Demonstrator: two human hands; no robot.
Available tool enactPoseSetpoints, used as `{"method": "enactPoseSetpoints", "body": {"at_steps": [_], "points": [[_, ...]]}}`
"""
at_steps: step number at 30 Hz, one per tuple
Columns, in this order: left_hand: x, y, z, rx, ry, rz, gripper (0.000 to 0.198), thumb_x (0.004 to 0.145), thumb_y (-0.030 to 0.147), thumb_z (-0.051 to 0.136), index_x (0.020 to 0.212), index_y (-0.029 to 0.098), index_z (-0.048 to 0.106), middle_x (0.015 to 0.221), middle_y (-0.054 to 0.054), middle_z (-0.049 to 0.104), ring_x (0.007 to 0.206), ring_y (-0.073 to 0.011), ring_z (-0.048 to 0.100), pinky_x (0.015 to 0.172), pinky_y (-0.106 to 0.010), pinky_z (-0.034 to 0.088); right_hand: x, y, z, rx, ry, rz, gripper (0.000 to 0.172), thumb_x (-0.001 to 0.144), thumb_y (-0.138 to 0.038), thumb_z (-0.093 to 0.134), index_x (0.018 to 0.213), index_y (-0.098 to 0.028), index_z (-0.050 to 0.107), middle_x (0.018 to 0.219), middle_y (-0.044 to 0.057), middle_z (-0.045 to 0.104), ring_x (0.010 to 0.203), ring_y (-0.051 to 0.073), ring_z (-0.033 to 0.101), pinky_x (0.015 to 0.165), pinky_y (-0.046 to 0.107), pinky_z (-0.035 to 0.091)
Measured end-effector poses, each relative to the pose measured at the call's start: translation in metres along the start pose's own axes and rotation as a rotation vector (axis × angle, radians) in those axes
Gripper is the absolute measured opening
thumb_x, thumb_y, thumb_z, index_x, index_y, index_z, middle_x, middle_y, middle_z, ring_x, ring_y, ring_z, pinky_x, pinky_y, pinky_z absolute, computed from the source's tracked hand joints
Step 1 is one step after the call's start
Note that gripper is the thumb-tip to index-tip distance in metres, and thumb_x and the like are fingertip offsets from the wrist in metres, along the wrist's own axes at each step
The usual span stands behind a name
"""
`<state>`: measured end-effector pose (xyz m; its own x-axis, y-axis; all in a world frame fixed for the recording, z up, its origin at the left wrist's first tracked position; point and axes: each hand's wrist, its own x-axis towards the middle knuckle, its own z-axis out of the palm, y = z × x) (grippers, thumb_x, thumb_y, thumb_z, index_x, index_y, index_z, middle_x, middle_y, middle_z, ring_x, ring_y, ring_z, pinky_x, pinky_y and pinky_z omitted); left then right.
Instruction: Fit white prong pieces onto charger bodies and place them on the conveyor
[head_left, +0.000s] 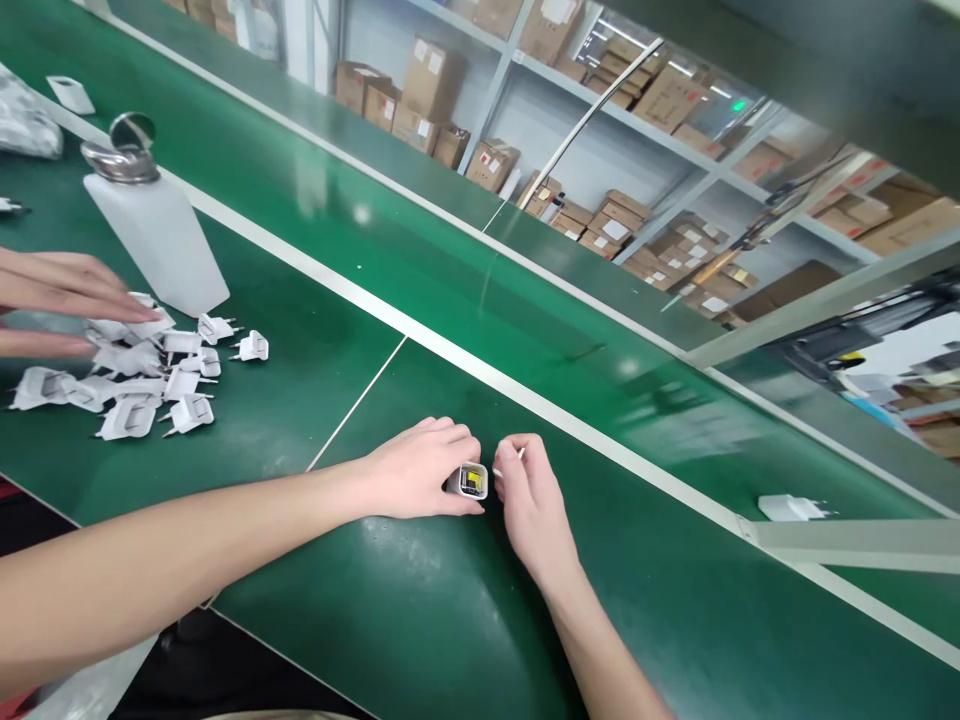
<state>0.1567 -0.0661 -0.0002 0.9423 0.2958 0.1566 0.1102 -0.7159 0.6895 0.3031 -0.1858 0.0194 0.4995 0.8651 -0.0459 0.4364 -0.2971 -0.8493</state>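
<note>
My left hand (429, 468) is wrapped round a white charger housing (472, 481), whose open end faces up and shows yellow and dark parts inside. Just right of it, my right hand (525, 490) pinches a small white piece (510, 463), mostly hidden by the fingers. The two hands are close together above the green work surface (405, 590), with a narrow gap between them.
Several white plug pieces (187, 412) lie at the left, where another person's hand (67, 295) reaches in. Behind them stands a white bottle with a metal top (161, 230). One white charger (791, 508) lies at the right beside a metal post (862, 545). Shelves hold boxes (431, 80).
</note>
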Motion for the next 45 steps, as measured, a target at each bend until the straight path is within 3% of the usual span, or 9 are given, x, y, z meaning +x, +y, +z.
{"method": "enactPoseSetpoints", "body": {"at_steps": [3,7,10,14,18,22,29,34,45], "points": [[0.001,-0.001,0.002,0.002,0.005,0.013,0.027,0.09,0.037,0.072,0.086,0.02,0.052,0.094,-0.002,0.059,0.093,-0.0223,0.054,0.087,-0.036,0.043,-0.001,0.0,0.01,-0.296,0.052,-0.094,0.041,0.092,-0.063,0.057,0.091,-0.024,0.047,0.072,0.001,0.055,0.061,0.02,0.051,0.056,0.029,0.031],[0.001,-0.004,0.003,-0.007,0.018,0.03,0.02,0.088,0.029,0.068,0.087,0.02,0.05,0.091,-0.002,0.058,0.089,-0.0215,0.054,0.088,-0.036,0.044,-0.004,-0.006,0.019,-0.83,0.079,-0.415,0.045,0.104,-0.062,0.031,0.094,-0.022,0.048,0.082,0.008,0.061,0.067,0.025,0.06,0.051,0.031,0.03],[0.001,-0.005,0.002,-0.007,0.019,0.03,0.016,0.088,0.023,0.066,0.089,0.02,0.051,0.092,-0.003,0.059,0.088,-0.0213,0.054,0.087,-0.036,0.045,-0.01,-0.01,0.012,-0.957,0.043,-0.585,0.049,0.108,-0.057,0.021,0.105,-0.019,0.051,0.09,0.011,0.064,0.069,0.024,0.064,0.049,0.031,0.036],[0.001,-0.002,0.0,-0.018,0.002,-0.008,0.024,0.089,0.033,0.071,0.089,0.02,0.051,0.098,-0.004,0.06,0.094,-0.0231,0.054,0.086,-0.036,0.045,-0.012,-0.01,-0.013,-0.936,-0.13,-0.692,0.041,0.111,-0.048,0.026,0.124,-0.017,0.05,0.095,0.009,0.068,0.07,0.022,0.068,0.05,0.03,0.042],[0.0,0.0,0.001,-0.047,-0.009,-0.063,0.036,0.088,0.047,0.074,0.087,0.02,0.05,0.099,-0.003,0.06,0.096,-0.0236,0.053,0.08,-0.035,0.044,-0.006,-0.007,-0.034,-0.845,-0.149,-0.771,0.019,0.11,-0.033,0.044,0.113,-0.02,0.057,0.083,0.004,0.068,0.066,0.018,0.065,0.056,0.029,0.042],[0.0,-0.001,0.002,-0.04,-0.007,-0.062,0.035,0.088,0.047,0.074,0.092,0.02,0.053,0.1,-0.003,0.06,0.097,-0.0233,0.052,0.081,-0.034,0.043,-0.003,-0.005,-0.034,-0.659,-0.127,-0.805,0.003,0.105,-0.021,0.057,0.105,-0.022,0.06,0.085,0.003,0.068,0.069,0.017,0.061,0.063,0.029,0.044],[0.0,-0.001,0.0,-0.01,-0.026,-0.042,0.029,0.091,0.042,0.071,0.093,0.019,0.053,0.103,-0.004,0.061,0.098,-0.0234,0.053,0.085,-0.035,0.044,-0.005,-0.004,-0.022,-0.528,-0.154,-0.777,0.016,0.101,-0.02,0.062,0.117,-0.023,0.059,0.103,0.008,0.066,0.086,0.02,0.065,0.07,0.03,0.051],[0.001,0.0,-0.002,-0.022,-0.03,-0.04,0.029,0.09,0.041,0.071,0.09,0.02,0.051,0.104,-0.004,0.061,0.099,-0.0237,0.054,0.084,-0.035,0.043,-0.006,-0.005,-0.022,-0.416,-0.178,-0.74,0.023,0.099,-0.016,0.065,0.12,-0.025,0.06,0.105,0.006,0.065,0.08,0.017,0.062,0.068,0.03,0.052],[0.001,-0.003,0.001,-0.013,-0.013,-0.039,0.037,0.089,0.048,0.072,0.087,0.02,0.049,0.098,-0.002,0.059,0.095,-0.0226,0.053,0.081,-0.034,0.043,0.0,0.001,-0.022,-0.286,-0.119,-0.668,0.014,0.096,-0.018,0.068,0.108,-0.025,0.072,0.1,0.006,0.065,0.087,0.02,0.065,0.068,0.032,0.052]]}}
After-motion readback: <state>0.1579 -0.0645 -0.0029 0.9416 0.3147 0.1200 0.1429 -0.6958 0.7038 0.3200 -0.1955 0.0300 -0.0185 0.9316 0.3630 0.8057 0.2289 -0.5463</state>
